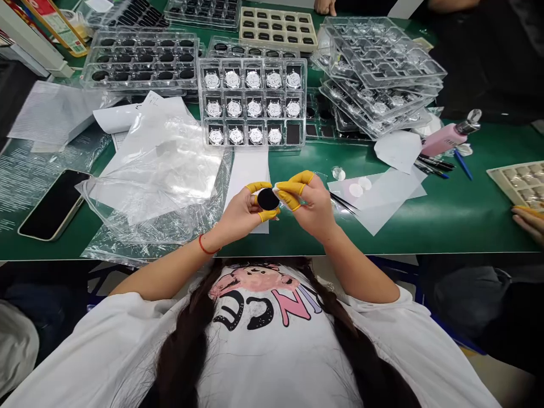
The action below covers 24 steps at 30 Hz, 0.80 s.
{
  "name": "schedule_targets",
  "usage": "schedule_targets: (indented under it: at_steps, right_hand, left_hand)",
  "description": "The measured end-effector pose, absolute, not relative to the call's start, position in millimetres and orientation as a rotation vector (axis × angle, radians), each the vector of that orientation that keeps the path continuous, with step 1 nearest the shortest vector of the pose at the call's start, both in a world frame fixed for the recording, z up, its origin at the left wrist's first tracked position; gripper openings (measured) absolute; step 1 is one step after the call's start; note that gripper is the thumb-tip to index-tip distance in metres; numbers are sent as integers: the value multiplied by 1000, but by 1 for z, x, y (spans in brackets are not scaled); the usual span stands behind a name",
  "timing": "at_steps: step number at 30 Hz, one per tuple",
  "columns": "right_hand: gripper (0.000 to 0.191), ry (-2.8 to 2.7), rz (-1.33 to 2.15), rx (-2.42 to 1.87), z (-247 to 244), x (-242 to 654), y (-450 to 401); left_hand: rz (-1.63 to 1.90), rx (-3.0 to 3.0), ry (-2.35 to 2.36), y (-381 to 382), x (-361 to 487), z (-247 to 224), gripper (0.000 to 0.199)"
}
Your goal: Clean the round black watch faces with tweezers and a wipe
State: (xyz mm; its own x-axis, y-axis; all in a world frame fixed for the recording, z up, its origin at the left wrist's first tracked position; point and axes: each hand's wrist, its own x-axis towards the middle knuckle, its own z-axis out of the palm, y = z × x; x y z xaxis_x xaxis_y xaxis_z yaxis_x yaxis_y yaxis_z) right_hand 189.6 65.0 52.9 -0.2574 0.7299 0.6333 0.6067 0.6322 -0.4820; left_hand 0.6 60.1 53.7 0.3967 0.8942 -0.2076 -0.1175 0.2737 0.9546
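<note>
My left hand (241, 214) grips a round black watch part (268, 199) by its edge, thumb and fingers on opposite sides, its dark glossy face up. Yellow finger cots cover several fingertips on both hands. My right hand (313, 205) pinches a small white wipe (276, 188) at the upper right rim of the watch part. Beneath my hands, a white paper strip (247, 170) lies on the green mat. Just beyond stands a tilted clear tray (253, 120) with rows of round silver, printed watch parts; its front right pocket shows only black.
Stacked clear trays (382, 51) stand back right, more trays (140, 59) back left. Plastic film (170, 164) and a phone (53, 204) lie left. Right are tweezers (344, 202), translucent sheets (378, 204) and a pink bottle (444, 139). Another person's hand (529, 221) touches a beige tray (521, 178).
</note>
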Motion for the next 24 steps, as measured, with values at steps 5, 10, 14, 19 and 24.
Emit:
schedule_targets:
  at_steps: [5, 10, 14, 19, 24]
  right_hand:
    - [21, -2103, -25, -1016, 50, 182, 43]
    - [15, -2127, -141, -949, 47, 176, 13]
    - [11, -2111, -139, -894, 43, 167, -4]
    - [15, -2105, 100, -851, 40, 171, -5]
    - [20, -1840, 167, -1065, 57, 190, 25]
  left_hand:
    - [880, 1094, 879, 41, -2, 54, 67]
    - [926, 1105, 972, 27, -8, 50, 70]
    - [964, 1123, 992, 19, -11, 49, 67]
    - [1056, 1123, 985, 8, -16, 43, 63]
    - [1054, 1056, 1023, -2, -36, 40, 57]
